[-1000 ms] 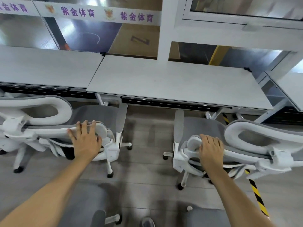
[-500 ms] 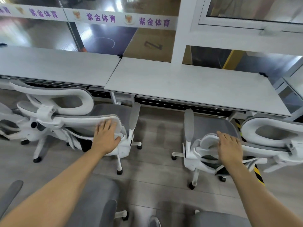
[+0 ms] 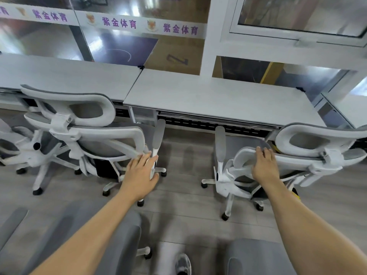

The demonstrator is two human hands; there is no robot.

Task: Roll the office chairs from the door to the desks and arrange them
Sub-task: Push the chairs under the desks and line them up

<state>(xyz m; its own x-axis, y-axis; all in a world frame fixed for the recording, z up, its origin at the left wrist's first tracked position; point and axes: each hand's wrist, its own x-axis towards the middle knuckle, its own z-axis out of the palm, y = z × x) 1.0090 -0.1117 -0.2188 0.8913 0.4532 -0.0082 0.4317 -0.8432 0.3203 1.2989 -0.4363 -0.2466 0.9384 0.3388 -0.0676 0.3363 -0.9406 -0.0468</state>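
Note:
Two white-framed office chairs with grey mesh face the desks. My left hand has its fingers stretched out and touches the right corner of the left chair's backrest, beside its right armrest. My right hand lies on the left end of the right chair's backrest, fingers over the rim. The right chair's seat sits partly under the middle desk. The left chair stands where the middle desk meets the left desk.
A third chair stands at the far left. Grey chair seats fill the foreground on both sides of my shoe. Glass partitions with purple lettering rise behind the desks. Black-yellow floor tape shows under the right chair.
My left hand has slid from the top of the left chair's backrest to its right corner. The view has swung left, showing more of the left chair. My right hand stays on the right chair.

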